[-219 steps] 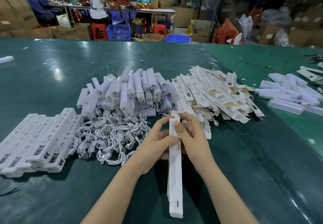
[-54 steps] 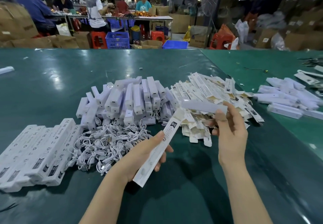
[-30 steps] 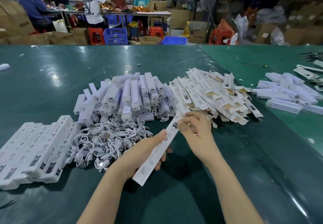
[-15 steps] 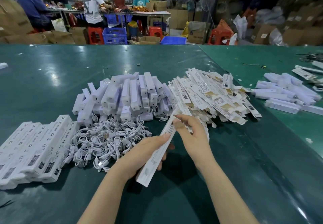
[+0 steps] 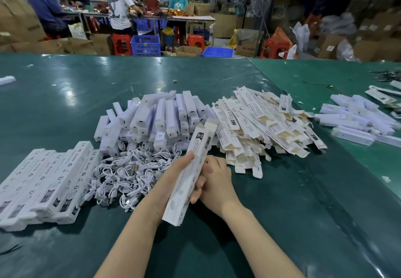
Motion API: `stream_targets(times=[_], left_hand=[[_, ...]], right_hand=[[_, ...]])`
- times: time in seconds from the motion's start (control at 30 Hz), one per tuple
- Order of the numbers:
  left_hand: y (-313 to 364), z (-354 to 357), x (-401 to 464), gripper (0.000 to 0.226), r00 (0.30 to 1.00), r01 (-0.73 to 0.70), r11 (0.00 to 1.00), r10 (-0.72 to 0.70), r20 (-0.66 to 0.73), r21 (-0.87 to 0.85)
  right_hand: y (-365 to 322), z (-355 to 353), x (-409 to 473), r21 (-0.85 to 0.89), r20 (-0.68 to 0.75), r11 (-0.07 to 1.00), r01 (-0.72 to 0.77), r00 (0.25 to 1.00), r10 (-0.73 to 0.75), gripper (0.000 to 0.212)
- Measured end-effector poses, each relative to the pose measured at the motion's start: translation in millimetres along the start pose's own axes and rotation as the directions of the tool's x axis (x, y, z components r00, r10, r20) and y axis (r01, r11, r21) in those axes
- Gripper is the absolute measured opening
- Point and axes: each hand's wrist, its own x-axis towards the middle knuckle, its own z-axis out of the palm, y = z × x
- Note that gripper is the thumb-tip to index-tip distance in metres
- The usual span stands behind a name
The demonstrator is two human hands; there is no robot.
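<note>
Long white box (image 5: 192, 169): tilting above the green table (image 5: 282, 212), top flap standing open. Left hand (image 5: 171, 180) is gripping its middle, thumb on top. Right hand (image 5: 218, 178) is curling against its right side; grip not discernible. Cable heap (image 5: 125, 173) is lying just left, flat cartons (image 5: 260, 126) beyond.

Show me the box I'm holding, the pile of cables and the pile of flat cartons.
box (image 5: 183, 191): head view, on its printed face, lower half.
cables (image 5: 125, 173): head view, middle of the tangled white pile.
flat cartons (image 5: 260, 126): head view, middle of the heap.
</note>
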Motion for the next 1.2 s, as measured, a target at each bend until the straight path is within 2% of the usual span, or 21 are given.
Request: stream_targets(times=[0.17, 0.23, 0.27, 0.3, 0.37, 0.43, 0.47, 0.6, 0.63, 0.7, 0.77, 0.8, 0.93, 1.0, 1.1, 1.13, 1.2], left_hand=[[2, 2, -7, 0.050, 0.996, -0.030, 0.999, 0.032, -0.085, 0.018], [2, 3, -7, 0.049, 0.991, -0.039, 0.999, 0.042, -0.128, 0.027], [3, 3, -7, 0.045, 0.988, -0.045, 0.999, 0.048, -0.146, 0.026], [3, 4, -6, 0.039, 0.985, -0.049, 0.998, 0.053, -0.163, 0.028], [4, 5, -6, 0.030, 0.977, -0.053, 0.998, 0.060, -0.206, 0.042], [3, 6, -4, 0.026, 0.967, -0.059, 0.997, 0.067, -0.246, 0.040], [3, 6, -3, 0.028, 0.962, -0.061, 0.998, 0.067, -0.266, 0.033], [0, 7, 2, 0.041, 0.938, -0.042, 0.999, 0.044, -0.344, 0.014], [-1, 7, 4, 0.041, 0.934, -0.043, 0.999, 0.041, -0.355, 0.003], [-2, 8, 5, 0.035, 0.928, -0.050, 0.998, 0.057, -0.367, 0.026], [-4, 9, 6, 0.027, 0.923, -0.042, 0.995, 0.073, -0.377, 0.089], [-5, 8, 6, 0.026, 0.921, -0.034, 0.993, 0.074, -0.383, 0.112], [-6, 4, 6, 0.032, 0.905, -0.023, 0.989, 0.083, -0.417, 0.147], [-5, 2, 6, 0.040, 0.913, -0.031, 0.985, 0.097, -0.396, 0.170], [-6, 1, 4, 0.034, 0.926, -0.058, 0.985, 0.113, -0.359, 0.162], [-6, 0, 3, 0.033, 0.924, -0.067, 0.985, 0.122, -0.362, 0.159], [-6, 0, 3, 0.034, 0.921, -0.087, 0.981, 0.145, -0.361, 0.173]], right_hand=[[-1, 1, -3, -0.080, 0.075, 0.997, 0.017, 0.997, -0.011, 0.037], [-3, -2, -5, -0.115, 0.027, 0.993, 0.029, 0.999, -0.026, 0.032], [-3, -5, -5, -0.110, -0.040, 0.993, 0.035, 0.998, -0.040, 0.027], [-2, -9, -6, -0.070, -0.125, 0.997, 0.030, 0.991, -0.038, 0.020], [2, -19, -7, 0.133, -0.255, 0.991, -0.022, 0.965, 0.056, 0.011], [3, -28, -9, 0.419, -0.266, 0.903, -0.096, 0.938, 0.223, 0.013], [2, -31, -9, 0.508, -0.257, 0.853, -0.123, 0.923, 0.286, 0.013], [1, -33, -11, 0.649, -0.333, 0.756, -0.083, 0.863, 0.381, 0.018], [0, -35, -10, 0.652, -0.358, 0.757, -0.045, 0.861, 0.360, 0.017], [-1, -38, -11, 0.573, -0.388, 0.818, 0.042, 0.894, 0.226, 0.014], [-1, -36, -12, 0.527, -0.336, 0.843, 0.110, 0.938, 0.088, 0.018], [-2, -36, -12, 0.552, -0.280, 0.828, 0.101, 0.957, 0.070, 0.022], [-10, -37, -12, 0.731, -0.088, 0.682, -0.012, 0.990, 0.112, 0.012], [-11, -36, -12, 0.784, 0.001, 0.616, -0.077, 0.992, 0.123, 0.017], [-11, -32, -13, 0.850, 0.177, 0.488, -0.199, 0.980, 0.091, 0.020], [-11, -32, -13, 0.861, 0.200, 0.458, -0.219, 0.976, 0.091, 0.018], [-10, -32, -13, 0.867, 0.146, 0.461, -0.187, 0.982, 0.123, 0.017]])
